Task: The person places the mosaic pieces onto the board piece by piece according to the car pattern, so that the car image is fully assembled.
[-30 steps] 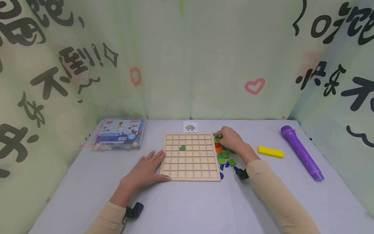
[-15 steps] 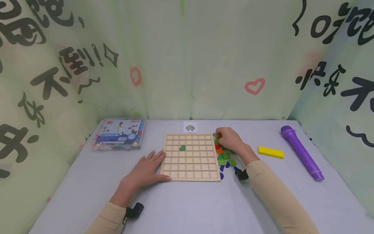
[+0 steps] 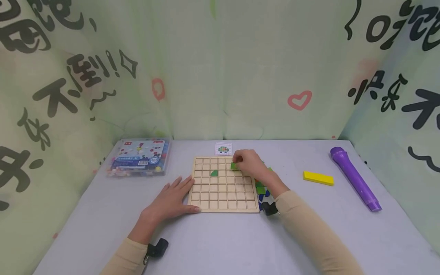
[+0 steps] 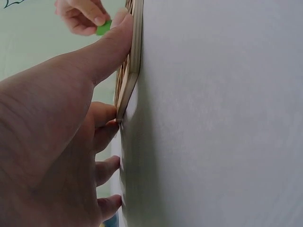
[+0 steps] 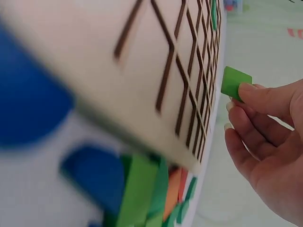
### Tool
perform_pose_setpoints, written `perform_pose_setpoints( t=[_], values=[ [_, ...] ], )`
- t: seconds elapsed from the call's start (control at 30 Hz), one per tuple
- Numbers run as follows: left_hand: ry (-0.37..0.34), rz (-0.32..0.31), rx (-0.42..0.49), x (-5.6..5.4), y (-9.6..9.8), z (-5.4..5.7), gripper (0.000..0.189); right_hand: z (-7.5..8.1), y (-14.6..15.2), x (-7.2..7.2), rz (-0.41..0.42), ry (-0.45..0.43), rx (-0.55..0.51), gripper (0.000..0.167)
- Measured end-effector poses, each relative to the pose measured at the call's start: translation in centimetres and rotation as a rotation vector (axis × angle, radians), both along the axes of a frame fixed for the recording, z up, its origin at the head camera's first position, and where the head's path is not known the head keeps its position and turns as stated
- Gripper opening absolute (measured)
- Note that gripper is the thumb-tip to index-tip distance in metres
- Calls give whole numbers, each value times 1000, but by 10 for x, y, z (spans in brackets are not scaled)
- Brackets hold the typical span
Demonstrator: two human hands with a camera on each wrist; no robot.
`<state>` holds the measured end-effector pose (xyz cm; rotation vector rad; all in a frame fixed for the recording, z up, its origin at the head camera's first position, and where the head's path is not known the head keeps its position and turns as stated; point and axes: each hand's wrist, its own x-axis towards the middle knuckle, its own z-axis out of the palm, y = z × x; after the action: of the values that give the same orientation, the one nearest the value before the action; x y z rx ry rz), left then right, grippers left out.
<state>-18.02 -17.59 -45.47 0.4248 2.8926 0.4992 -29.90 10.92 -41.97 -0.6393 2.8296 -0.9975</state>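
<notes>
My right hand [image 3: 251,165] pinches a light green square tile [image 5: 235,82] between thumb and fingers, over the upper right part of a wooden grid board [image 3: 223,193]. A dark green quarter-round tile [image 3: 214,173] lies in one of the board's cells. Fingers spread, my left hand [image 3: 175,196] rests at the board's left edge; in the left wrist view its thumb [image 4: 111,49] lies on the board's rim. Loose tiles in green, blue, orange and red [image 5: 142,189] lie along the board's right side, partly hidden by my right hand and forearm in the head view.
A small card [image 3: 223,148] with a coloured grid picture lies behind the board. At the back left stands a clear plastic box [image 3: 139,157] with a printed label. To the right are a yellow block [image 3: 318,178] and a purple microphone-shaped stick [image 3: 355,178].
My right hand has moved left from the loose tiles to above the board, carrying a green square tile. My left hand has stayed at the board's edge.
</notes>
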Motion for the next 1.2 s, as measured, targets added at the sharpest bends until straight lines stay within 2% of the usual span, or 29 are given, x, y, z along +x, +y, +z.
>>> perform_pose_setpoints(
  t=[0.13,0.27,0.63,0.8,0.97,1.13,1.2],
  values=[
    [3,0,3,-1,-1,-2,102,-7,-17,1,30,-39,-50,8],
    [7,0,4,-1,-1,-5,102,-12,-28,2,52,-36,-67,8],
    [8,5,-7,-1,0,-2,101,-16,-40,4,65,42,109,15],
    [2,7,-10,-2,-1,-2,102,-16,-39,7,64,48,146,18],
    [1,6,-9,-1,0,0,101,-15,-34,9,73,10,157,19],
    [14,4,-4,0,1,2,101,-12,-22,6,54,-48,120,19],
    [14,3,-5,0,2,1,101,-11,-14,3,31,-43,107,20]
  ],
)
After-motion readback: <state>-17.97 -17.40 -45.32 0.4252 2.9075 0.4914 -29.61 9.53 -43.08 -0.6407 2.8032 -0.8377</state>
